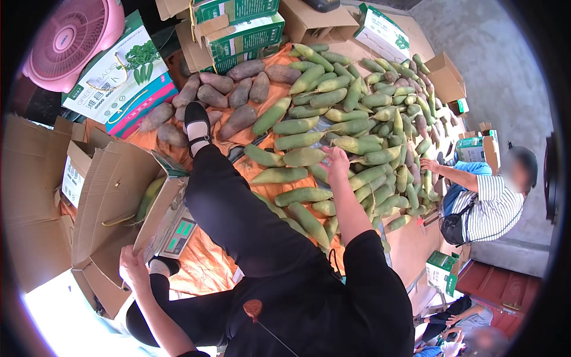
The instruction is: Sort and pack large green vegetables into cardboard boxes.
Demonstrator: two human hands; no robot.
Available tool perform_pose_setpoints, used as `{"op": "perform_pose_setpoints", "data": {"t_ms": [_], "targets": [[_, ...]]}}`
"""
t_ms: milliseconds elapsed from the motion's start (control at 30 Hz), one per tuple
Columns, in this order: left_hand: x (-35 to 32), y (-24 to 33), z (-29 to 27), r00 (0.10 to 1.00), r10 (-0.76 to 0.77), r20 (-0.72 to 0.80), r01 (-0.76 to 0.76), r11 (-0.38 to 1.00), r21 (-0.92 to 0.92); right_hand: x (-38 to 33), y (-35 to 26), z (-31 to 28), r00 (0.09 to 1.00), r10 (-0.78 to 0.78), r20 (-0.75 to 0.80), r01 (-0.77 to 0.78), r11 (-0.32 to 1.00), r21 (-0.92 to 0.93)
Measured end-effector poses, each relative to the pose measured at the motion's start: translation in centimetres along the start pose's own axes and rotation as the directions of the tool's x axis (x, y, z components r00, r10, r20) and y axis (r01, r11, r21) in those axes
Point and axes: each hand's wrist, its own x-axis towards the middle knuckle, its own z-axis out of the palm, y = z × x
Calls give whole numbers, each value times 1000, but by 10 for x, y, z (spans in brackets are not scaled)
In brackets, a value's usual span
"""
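Observation:
My right hand [338, 164] reaches over the pile, its fingers closed at the right end of a green radish [304, 157]. More green radishes [297, 141] lie close around it. At the lower left, my left hand [134, 271] grips the edge of an open cardboard box [113, 205]. Inside that box, part of a green radish [151, 193] shows; the flaps hide the rest. The box is at a scale [178, 235] with a lit green display, beside my bent leg.
Reddish-brown radishes [238, 122] lie beyond my foot on an orange sheet [208, 262]. A pink fan [74, 41] and printed cartons [244, 35] stand at the back. On the right, another person [491, 199] reaches into the pile. More people sit at the lower right.

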Motion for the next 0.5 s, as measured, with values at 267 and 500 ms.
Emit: {"op": "perform_pose_setpoints", "data": {"t_ms": [267, 500], "targets": [[-6, 0, -5, 999, -47, 13, 46, 998, 34, 0, 5, 11, 996, -52, 72, 58, 995, -87], [-3, 9, -11, 1000, 18, -17, -17, 998, 66, -7, -5, 22, 979, -79, 185, 115, 974, -193]]}}
